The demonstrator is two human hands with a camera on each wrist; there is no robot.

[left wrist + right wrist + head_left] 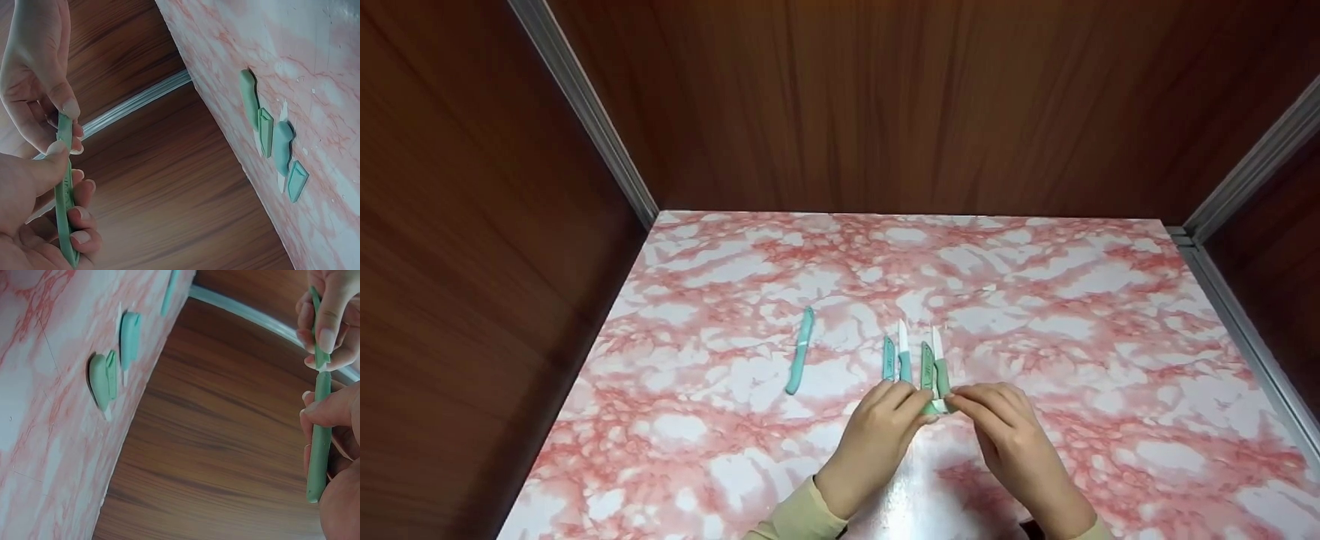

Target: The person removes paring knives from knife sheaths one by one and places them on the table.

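Both hands hold one green paring knife, raised off the table. My left hand (885, 420) grips its green sheath (66, 191), thumb on one side and fingers curled along the other. My right hand (1012, 431) holds the green handle (319, 444) between thumb and fingers. A sliver of white shows between handle and sheath in the right wrist view. Beyond the hands lie a green-handled knife (941, 371) with a bare white blade and a loose green sheath (927, 364). Beside them are a blue-green-handled knife (905, 366), also bare-bladed, and its matching loose sheath (889, 358).
A teal knife (801, 352) with its cover on lies apart to the left. The table (697, 457) has a red and white marbled top. Dark wood panels (847, 105) with metal corner strips (592, 112) stand around its back and sides.
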